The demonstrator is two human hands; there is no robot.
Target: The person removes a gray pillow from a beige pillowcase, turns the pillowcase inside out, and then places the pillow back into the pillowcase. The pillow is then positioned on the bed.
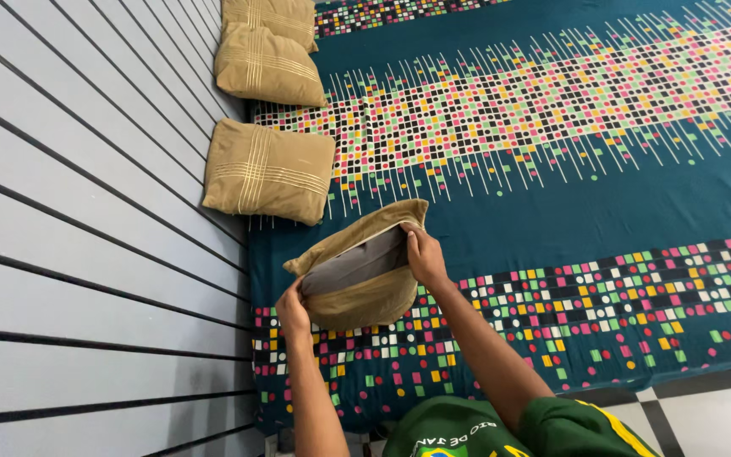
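Observation:
A tan cushion cover [365,296] with a grey cushion insert [354,264] showing through its open side rests on the bed near its left edge. My left hand [292,311] grips the cover's lower left corner. My right hand [424,256] holds the upper right end of the opening, fingers curled over the cover's edge.
The bed carries a teal sheet [552,195] with bands of coloured squares. Three tan cushions lean along the grey panelled wall [86,237]: one close by [269,170], one further back [267,68], one at the top [271,15]. Checked floor tiles [687,415] show at the bottom right.

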